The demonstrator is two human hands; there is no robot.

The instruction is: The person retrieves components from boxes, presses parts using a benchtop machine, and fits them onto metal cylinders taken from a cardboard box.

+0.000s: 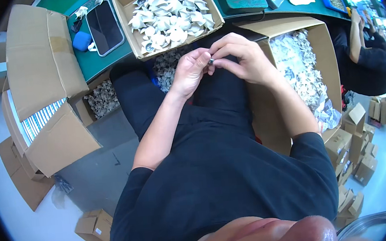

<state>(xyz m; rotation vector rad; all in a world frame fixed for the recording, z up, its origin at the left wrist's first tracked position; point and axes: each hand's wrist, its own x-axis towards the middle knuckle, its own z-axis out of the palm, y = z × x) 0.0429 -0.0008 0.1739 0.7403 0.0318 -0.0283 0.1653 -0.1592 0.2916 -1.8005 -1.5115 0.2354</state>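
From my remote seat I watch through the head camera, and the thing I most want to see is mostly hidden: the small dark piece (211, 61) is up at the fingertips, above the lap and just off the near edge of the open cardboard tray (127, 27); the fingers cover so much of it that I cannot make out its full shape, its ends or whether it is one part or two; what shows is a tiny dark bit with a lighter, perhaps metallic, glint; the left hand (189, 73) has its thumb and fingertips drawn together at it, the lower fingers curled out of my sight; the right hand (243, 59) comes from the other side, thumb and forefinger nearly closed on the same spot, the other fingers bent above; I cannot tell which hand bears the piece; behind the hands the tray holds a heap of white finned parts (171, 13), overlapping so that many are only partly visible; more pale parts under the bench are partly covered by the legs and the tray; at the far right a co-worker (374, 73) is distorted and cut off by the fisheye rim.
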